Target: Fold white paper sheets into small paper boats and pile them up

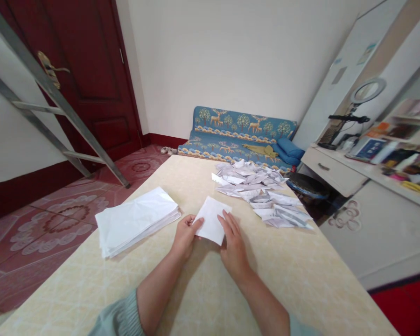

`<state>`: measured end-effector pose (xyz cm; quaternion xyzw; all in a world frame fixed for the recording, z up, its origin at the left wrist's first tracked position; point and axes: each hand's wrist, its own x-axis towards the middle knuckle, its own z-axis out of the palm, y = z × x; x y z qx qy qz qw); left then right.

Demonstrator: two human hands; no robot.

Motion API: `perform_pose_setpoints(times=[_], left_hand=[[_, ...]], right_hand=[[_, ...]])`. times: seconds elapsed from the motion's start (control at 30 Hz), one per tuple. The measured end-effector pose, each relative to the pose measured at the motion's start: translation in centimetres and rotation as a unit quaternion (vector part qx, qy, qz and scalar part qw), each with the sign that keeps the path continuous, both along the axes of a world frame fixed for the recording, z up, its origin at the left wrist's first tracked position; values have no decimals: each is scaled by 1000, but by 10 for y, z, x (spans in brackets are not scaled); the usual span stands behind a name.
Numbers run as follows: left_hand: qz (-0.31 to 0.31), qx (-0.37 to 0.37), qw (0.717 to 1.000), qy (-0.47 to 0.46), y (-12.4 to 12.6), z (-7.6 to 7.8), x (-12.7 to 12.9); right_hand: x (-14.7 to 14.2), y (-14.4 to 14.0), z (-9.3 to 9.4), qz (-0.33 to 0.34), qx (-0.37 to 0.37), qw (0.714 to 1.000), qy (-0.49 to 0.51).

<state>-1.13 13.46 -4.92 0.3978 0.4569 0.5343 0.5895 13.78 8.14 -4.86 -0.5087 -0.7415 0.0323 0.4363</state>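
Folded sheet: a white sheet of paper (212,219), folded into a smaller slanted rectangle, lies on the bench just in front of the person, held between both hands.
Left hand: the left hand (185,235) is at the sheet's near left edge; its grip is closed on the sheet, fingers curled at the edge with the thumb on top of the paper.
Right hand: the right hand (234,242) lies flat along the sheet's right side, fingers (227,220) stretched out and pressing the paper down; its grip is open, not pinching.
Sleeves: pale green sleeves (121,317) are pushed up both forearms at the bottom of the view.
Bench: a cream bench (301,280) with a faint leaf pattern carries everything and runs away from the person.
Paper stack: a stack of flat white sheets (136,220) sits to the left of the hands, near but apart from them.
Folded pile: a loose heap of folded paper pieces (261,193) spreads over the right far part of the bench, near the sheet but not touching it.
Beyond the bench: a blue floor cushion with a deer print (241,135) lies against the white wall.
Left side: a dark red door (87,70), a grey metal ladder (56,98) leaning across it, and a red patterned tile floor (38,228).
Right side: a white dresser (371,219) with a ring light (367,91) and cluttered shelves.
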Motion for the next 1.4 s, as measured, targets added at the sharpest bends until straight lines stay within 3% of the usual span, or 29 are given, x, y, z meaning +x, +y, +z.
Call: perform_pose_setpoints(times=[0.17,0.3,0.4,0.5,0.6,0.73,0.9,1.03,1.13,1.27,1.4], left_hand=[[-66,-18,996,-59,-1,3,1],[-24,110,990,81,3,-2,-3],[-50,273,930,240,4,-2,-5],[-116,381,857,326,2,-1,-6],[-212,402,821,346,1,-5,-5],[-281,380,810,346,-1,-10,-5],[-239,323,817,413,-4,-3,-6],[-141,245,816,504,-2,-2,2],[-68,224,790,566,1,-3,11],[-42,223,759,610,0,-2,19],[-26,237,778,581,-1,-3,17]], right_hand=[[23,13,-13,17,25,994,109],[40,9,-12,42,-36,977,206],[46,10,-11,49,-62,969,234],[46,11,-13,60,-76,971,221],[45,13,-17,60,-101,980,162],[47,10,-14,36,-96,993,65],[48,3,-5,29,-131,990,34],[42,8,-6,-124,-192,974,13],[37,19,-5,-206,-190,960,-17],[33,33,0,-219,-164,961,-43],[30,33,0,-240,-162,956,-31]])
